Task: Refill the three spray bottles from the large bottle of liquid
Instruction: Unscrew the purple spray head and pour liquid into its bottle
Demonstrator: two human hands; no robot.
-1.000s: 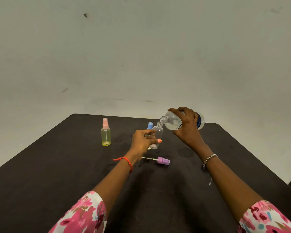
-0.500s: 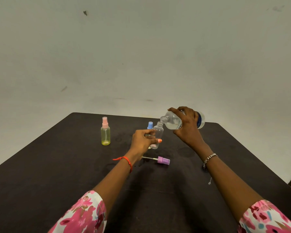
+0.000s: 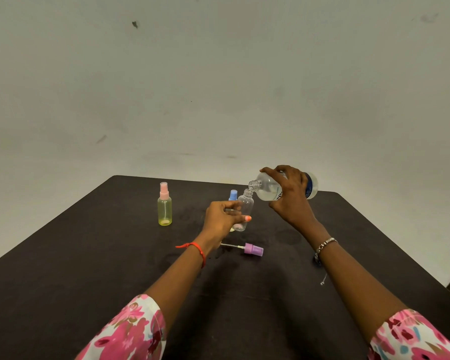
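Observation:
My right hand [image 3: 290, 197] grips the large clear bottle [image 3: 269, 189] with a blue label, tipped on its side, its open mouth just above the neck of a small clear spray bottle [image 3: 244, 206]. My left hand [image 3: 222, 219] holds that uncapped bottle upright on the black table [image 3: 89, 255]. Its purple spray cap [image 3: 253, 249] with the dip tube lies on the table just in front. A spray bottle with a blue cap [image 3: 233, 195] stands behind my left hand, mostly hidden. A yellow-tinted bottle with a pink cap [image 3: 164, 205] stands apart to the left.
A pale wall rises behind the table's far edge. The table's right edge runs diagonally past my right arm. A bracelet's small chain [image 3: 323, 279] dangles from my right wrist above the tabletop.
Nothing has visibly moved apart from a slight shift of the view; both hands keep the same hold and the large bottle stays tipped over the small one.

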